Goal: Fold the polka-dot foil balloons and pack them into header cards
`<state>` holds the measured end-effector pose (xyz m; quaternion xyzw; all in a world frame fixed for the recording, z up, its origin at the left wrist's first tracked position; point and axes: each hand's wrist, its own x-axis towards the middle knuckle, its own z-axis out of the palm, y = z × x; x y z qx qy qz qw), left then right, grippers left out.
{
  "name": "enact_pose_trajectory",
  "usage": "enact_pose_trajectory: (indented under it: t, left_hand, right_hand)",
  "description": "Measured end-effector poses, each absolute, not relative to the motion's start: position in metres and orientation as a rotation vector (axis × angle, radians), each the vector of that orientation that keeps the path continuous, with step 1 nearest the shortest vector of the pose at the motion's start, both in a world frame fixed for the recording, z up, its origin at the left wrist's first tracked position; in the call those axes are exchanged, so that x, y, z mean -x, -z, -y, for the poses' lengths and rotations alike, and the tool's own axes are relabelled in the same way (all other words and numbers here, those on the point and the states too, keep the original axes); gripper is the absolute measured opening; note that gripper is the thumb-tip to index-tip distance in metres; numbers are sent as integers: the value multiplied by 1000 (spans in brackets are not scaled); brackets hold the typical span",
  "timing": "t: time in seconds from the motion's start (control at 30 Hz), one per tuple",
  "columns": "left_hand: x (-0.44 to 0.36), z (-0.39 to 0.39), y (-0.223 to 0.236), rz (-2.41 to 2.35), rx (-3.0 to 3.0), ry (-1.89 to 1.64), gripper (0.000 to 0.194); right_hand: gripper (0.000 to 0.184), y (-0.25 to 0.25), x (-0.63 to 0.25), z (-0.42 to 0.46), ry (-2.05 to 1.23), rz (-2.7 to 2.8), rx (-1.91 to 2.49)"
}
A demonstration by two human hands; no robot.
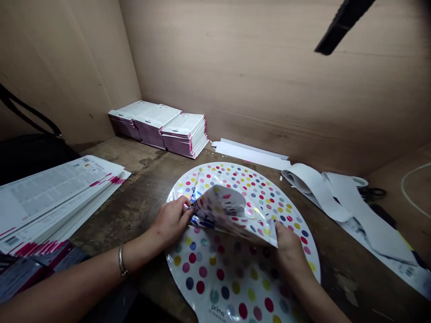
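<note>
A flat, shiny foil balloon (220, 273) with coloured dots lies on the table, its narrow neck towards me and small print near it. Over its middle, a dotted foil piece (229, 206) with blue lettering is raised and curled; I cannot tell whether it is a fold of the same balloon or a second one. My left hand (172, 219) is closed, pinching the left end of that raised piece between thumb and fingers. At its right end, my right hand (292, 246) grips the edge with the thumb on top, fingers mostly hidden.
Stacks of printed cards (158, 123) stand against the back panel. More cards (57, 197) lie fanned on the left. White paper strips (252, 151) lie behind the balloon. A curled label roll (313, 186) and dark-handled scissors (373, 193) are on the right.
</note>
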<state>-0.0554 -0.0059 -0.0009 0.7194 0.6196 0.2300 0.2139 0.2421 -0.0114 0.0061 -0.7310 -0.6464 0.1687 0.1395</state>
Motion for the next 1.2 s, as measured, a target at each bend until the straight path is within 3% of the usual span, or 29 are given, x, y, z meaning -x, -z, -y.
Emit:
enact_pose_trajectory:
  t: [0.2, 0.37, 0.67, 0.8, 0.93, 1.03, 1.2]
  left_hand:
    - [54, 11, 3, -1784, -1958, -694, 13]
    - [58, 20, 4, -1738, -2118, -656, 14]
    - [60, 25, -1, -1809, -2305, -359, 24]
    - [45, 8, -15, -1796, -2460, -247, 19]
    - [16, -11, -5, -1483, -2559, -397, 47]
    - [4, -16, 12, -1347, -2539, -278, 67]
    - [4, -14, 20, -1350, -2536, -169, 72]
  right_hand:
    - [30, -6, -235, 2, -268, 1963, 2149]
    - [41, -9, -230, -3, -287, 1919, 2265]
    - [40, -7, -224, 1, -133, 2056, 2297]
    - [38, -3, -218, 6, -81, 2112, 2203]
    - [39, -1, -219, 7, 4, 2164, 2211]
    - [37, -10, -233, 4, 7, 2190, 2264]
    - [47, -22, -228, 16, 310, 2166, 1937]
